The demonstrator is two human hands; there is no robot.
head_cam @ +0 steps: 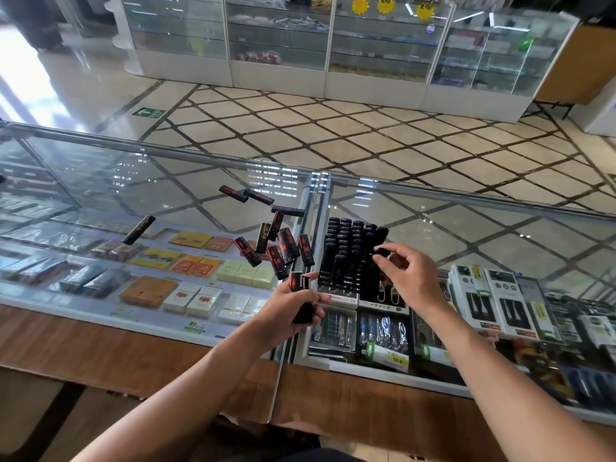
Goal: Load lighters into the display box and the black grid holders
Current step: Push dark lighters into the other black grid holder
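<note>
Well off to the left of the left hand [293,306], alone on the glass table [186,181]: a lone lighter [138,230], black, lying at a slant.

Just beyond the left hand, a little past its knuckles: a loose cluster of lighters [286,243], black with red print, lying flat on the glass, several touching or overlapping. Farther out past that cluster, well apart from either hand: far lighters [233,194], three or so, scattered near the seam between the two glass panes.

Left hand: curled tight around the held lighters [296,281], a small bunch standing upright in the fist, tops poking out above the thumb, bottoms showing below the fingers.

Between the two hands, nearer the right one: black grid holder [346,255], leaning back on the glass, packed with rows of dark lighter tops.

Right hand [411,273]: hovering at the holder's right edge, thumb and forefinger pinching the pinched lighter [382,251] by its top, over the rightmost column; remaining fingers loosely bent.

To the right of the right hand: boxed goods [500,301], white and black, standing in a row.
</note>
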